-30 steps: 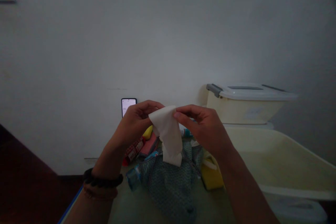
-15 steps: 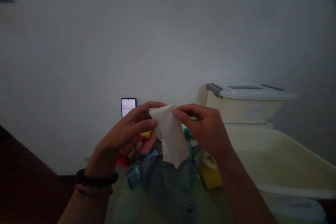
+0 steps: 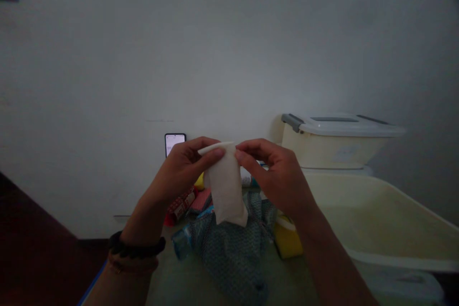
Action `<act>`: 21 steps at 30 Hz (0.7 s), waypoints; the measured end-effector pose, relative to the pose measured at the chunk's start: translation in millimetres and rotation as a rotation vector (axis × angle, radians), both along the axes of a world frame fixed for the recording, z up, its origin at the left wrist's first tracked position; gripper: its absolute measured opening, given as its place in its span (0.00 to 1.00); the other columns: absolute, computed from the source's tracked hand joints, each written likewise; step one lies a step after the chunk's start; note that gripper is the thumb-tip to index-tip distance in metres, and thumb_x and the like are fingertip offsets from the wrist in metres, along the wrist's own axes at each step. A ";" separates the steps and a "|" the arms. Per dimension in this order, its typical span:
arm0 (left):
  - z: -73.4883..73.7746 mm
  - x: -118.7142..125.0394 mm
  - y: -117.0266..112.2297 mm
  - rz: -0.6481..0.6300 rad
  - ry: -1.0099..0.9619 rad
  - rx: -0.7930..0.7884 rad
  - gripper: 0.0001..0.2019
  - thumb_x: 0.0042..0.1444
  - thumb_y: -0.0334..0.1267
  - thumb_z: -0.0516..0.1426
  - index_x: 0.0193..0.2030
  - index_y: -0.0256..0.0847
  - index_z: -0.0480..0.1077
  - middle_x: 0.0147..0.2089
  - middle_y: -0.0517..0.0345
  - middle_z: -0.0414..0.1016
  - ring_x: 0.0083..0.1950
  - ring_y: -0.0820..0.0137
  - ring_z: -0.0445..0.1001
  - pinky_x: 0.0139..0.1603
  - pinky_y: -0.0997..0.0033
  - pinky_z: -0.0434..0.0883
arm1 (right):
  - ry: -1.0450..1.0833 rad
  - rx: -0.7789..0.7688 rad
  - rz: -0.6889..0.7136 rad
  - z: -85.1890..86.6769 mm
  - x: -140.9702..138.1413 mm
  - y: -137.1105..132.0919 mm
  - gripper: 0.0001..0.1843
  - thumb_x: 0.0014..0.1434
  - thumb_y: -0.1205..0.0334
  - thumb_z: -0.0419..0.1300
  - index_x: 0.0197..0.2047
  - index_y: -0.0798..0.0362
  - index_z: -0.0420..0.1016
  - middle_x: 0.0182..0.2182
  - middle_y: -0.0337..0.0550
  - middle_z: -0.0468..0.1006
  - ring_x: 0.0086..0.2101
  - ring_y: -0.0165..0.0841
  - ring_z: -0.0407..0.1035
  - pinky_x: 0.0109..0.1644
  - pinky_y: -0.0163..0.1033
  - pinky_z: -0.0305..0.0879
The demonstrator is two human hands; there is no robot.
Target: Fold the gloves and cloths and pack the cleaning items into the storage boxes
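Observation:
A white cloth (image 3: 225,186) hangs in the air in front of me, pinched at its top edge by both hands. My left hand (image 3: 182,169) grips the upper left corner; a dark bead bracelet is on that wrist. My right hand (image 3: 278,174) grips the upper right corner. Below the cloth, on the table, lies a blue-grey mesh bag (image 3: 229,248).
A phone (image 3: 175,142) with a lit screen leans on the white wall. A red packet (image 3: 181,204), a pink pad, a yellow sponge (image 3: 287,241) and a small bottle (image 3: 181,243) lie around the bag. A cream lidded bin (image 3: 333,146) and an open tub (image 3: 387,220) stand at right.
The cloth's top edge has been drawn together and levelled between my fingers, and it now hangs narrower. Both hands have stayed in about the same place.

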State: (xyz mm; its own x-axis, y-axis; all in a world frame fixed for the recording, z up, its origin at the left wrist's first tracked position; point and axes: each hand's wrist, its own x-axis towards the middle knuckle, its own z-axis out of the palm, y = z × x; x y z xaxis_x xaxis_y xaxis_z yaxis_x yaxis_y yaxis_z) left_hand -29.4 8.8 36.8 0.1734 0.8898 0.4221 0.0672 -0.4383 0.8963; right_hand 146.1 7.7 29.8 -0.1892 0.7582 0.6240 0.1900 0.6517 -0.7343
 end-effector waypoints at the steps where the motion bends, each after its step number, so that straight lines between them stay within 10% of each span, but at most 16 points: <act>1: 0.0 0.2 -0.5 0.010 -0.005 0.002 0.06 0.51 0.38 0.62 0.30 0.38 0.75 0.25 0.62 0.75 0.25 0.78 0.70 0.23 0.83 0.67 | -0.009 -0.007 0.016 -0.1 0.1 -0.1 0.07 0.57 0.60 0.60 0.37 0.54 0.75 0.32 0.39 0.79 0.33 0.27 0.72 0.38 0.34 0.69; 15: -3.2 1.7 0.8 0.019 0.064 -0.038 0.11 0.46 0.40 0.65 0.35 0.39 0.73 0.29 0.60 0.77 0.27 0.73 0.74 0.24 0.79 0.70 | -0.060 -0.091 0.063 -6.5 -0.4 6.8 0.06 0.55 0.60 0.61 0.33 0.52 0.70 0.30 0.39 0.76 0.32 0.30 0.72 0.37 0.38 0.69; 21: -14.0 6.1 14.0 0.092 0.020 -0.043 0.11 0.44 0.41 0.66 0.32 0.38 0.73 0.27 0.61 0.76 0.27 0.74 0.72 0.25 0.78 0.68 | -0.222 -0.257 0.079 -14.6 4.3 12.6 0.25 0.53 0.56 0.63 0.51 0.53 0.62 0.34 0.42 0.78 0.35 0.34 0.73 0.38 0.41 0.69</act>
State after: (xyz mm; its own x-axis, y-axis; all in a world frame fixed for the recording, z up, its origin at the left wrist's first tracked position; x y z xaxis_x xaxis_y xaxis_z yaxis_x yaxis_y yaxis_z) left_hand -23.4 22.8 22.8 0.0977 0.9194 0.3809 0.1233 -0.3909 0.9121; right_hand 150.4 20.3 15.2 -0.3630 0.8630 0.3515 0.3197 0.4696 -0.8229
